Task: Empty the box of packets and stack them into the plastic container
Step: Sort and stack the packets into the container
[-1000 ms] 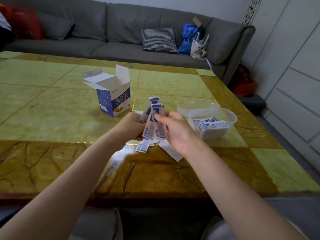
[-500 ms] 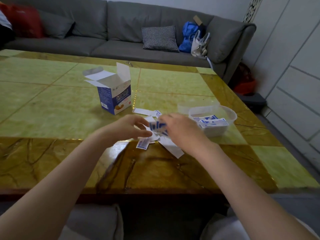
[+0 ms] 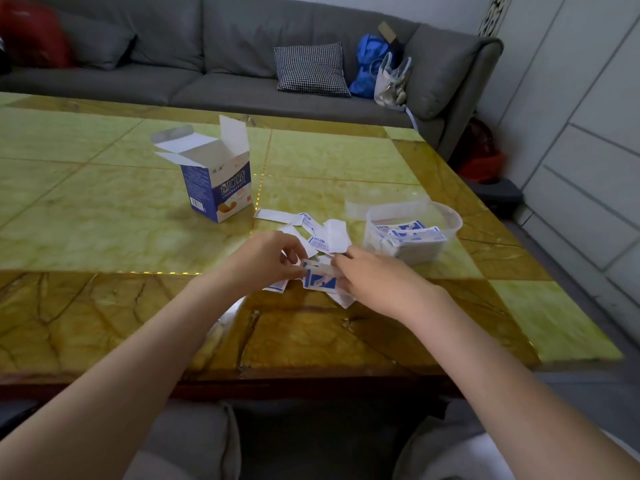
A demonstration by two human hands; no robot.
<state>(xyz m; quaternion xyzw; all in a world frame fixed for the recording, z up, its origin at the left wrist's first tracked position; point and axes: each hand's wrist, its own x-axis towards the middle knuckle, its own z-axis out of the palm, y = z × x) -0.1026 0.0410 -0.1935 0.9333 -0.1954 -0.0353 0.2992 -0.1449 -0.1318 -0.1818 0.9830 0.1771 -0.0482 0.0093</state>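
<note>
Both hands [image 3: 320,271] had dropped from chest height to the desk [image 3: 104,216], pinching a small bundle of packets [image 3: 320,280], squaring it for the container [image 3: 446,220].

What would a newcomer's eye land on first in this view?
Both hands, left hand and right hand, meet at table centre, gripping a small stack of packets above the loose packets scattered there. Behind them to the left stands the open box; to the right, the clear container already holds stacked packets.
</note>
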